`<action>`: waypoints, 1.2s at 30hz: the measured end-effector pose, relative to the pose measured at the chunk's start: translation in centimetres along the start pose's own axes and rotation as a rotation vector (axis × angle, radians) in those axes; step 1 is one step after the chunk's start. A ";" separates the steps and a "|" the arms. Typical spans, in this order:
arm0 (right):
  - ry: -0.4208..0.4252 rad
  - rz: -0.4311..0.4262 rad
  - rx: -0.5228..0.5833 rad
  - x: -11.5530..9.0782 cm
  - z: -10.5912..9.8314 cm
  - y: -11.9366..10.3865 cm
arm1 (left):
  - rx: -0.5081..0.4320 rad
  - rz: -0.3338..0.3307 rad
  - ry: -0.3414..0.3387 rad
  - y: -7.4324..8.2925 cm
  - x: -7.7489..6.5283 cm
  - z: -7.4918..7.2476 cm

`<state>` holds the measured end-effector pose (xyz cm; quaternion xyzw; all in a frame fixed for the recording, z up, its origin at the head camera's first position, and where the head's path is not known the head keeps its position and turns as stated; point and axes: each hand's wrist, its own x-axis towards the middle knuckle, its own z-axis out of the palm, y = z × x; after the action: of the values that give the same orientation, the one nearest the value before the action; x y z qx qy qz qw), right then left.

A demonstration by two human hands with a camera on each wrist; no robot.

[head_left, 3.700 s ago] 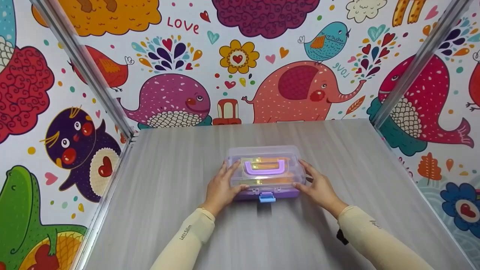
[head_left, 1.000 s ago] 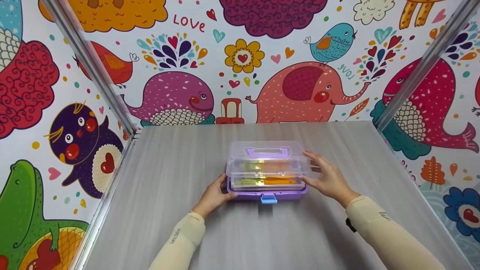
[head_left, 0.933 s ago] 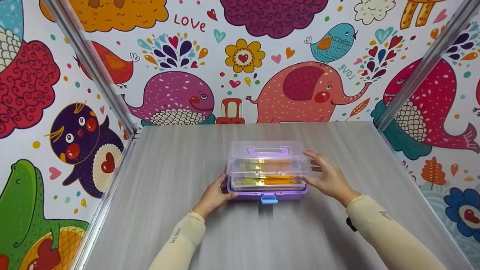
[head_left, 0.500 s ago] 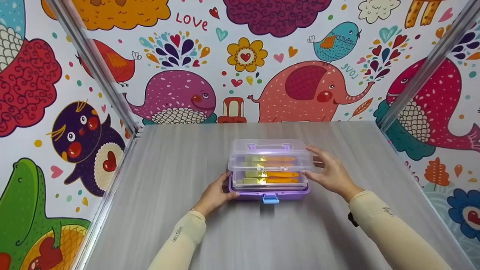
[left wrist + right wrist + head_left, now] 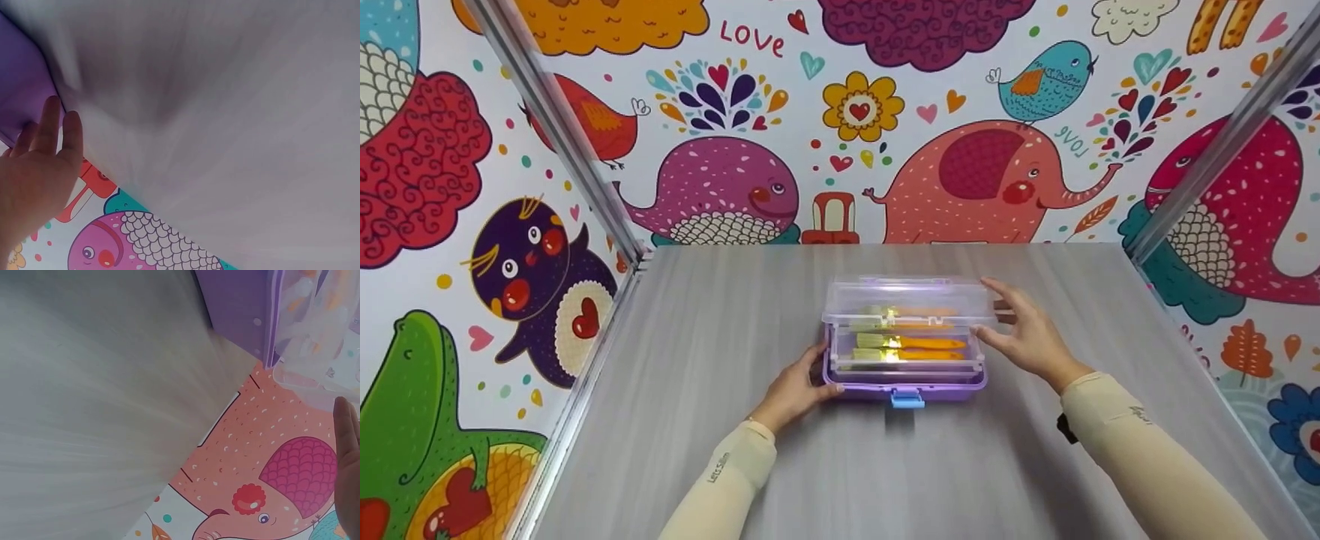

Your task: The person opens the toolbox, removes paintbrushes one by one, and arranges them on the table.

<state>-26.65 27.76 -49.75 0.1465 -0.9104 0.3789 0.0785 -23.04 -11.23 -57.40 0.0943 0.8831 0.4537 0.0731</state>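
Observation:
A storage box (image 5: 855, 391) with a purple base and blue front latch (image 5: 907, 399) sits on the table. Its clear lid (image 5: 915, 289) is tilted up and back. Under the lid, a clear tray (image 5: 915, 369) bears several paintbrushes (image 5: 922, 343) with orange handles and pale bristles. My left hand (image 5: 795, 390) grips the base's left side, thumb at the front rim; the left wrist view shows its fingers (image 5: 48, 126) against the purple wall. My right hand (image 5: 1031, 334) holds the lid's right edge between thumb and fingers; only part of this hand shows in the right wrist view.
The box stands on a grey wood-grain table (image 5: 697, 322). Behind and beside it rise walls with a printed animal pattern (image 5: 735, 180). Metal posts (image 5: 562, 142) stand at the back corners, and a metal rail (image 5: 577, 405) follows the left edge.
The lid was down 3.7 seconds ago with both hands on it. My left hand has since shifted to the base, and my right hand has raised the lid upward and back, uncovering more of the tray.

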 end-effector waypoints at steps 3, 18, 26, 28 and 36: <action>0.005 0.032 0.024 0.5 0.0 -0.1 | 0.007 0.004 0.001 -0.1 0.0 0.0; 0.040 0.112 0.199 3.5 0.3 0.1 | -0.002 0.016 0.001 -0.5 0.1 0.2; 0.028 0.184 0.265 5.1 0.6 0.2 | -0.041 0.016 -0.007 -0.7 0.1 0.1; 0.022 0.205 0.280 5.3 0.6 0.2 | -0.056 0.020 -0.011 -0.8 0.1 0.2; -0.003 0.304 0.362 6.1 0.6 0.1 | -0.080 0.018 -0.021 -0.6 0.1 0.2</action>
<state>-32.49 26.12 -48.68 0.0201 -0.8393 0.5433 -0.0081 -23.21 -11.43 -58.03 0.1041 0.8625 0.4885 0.0818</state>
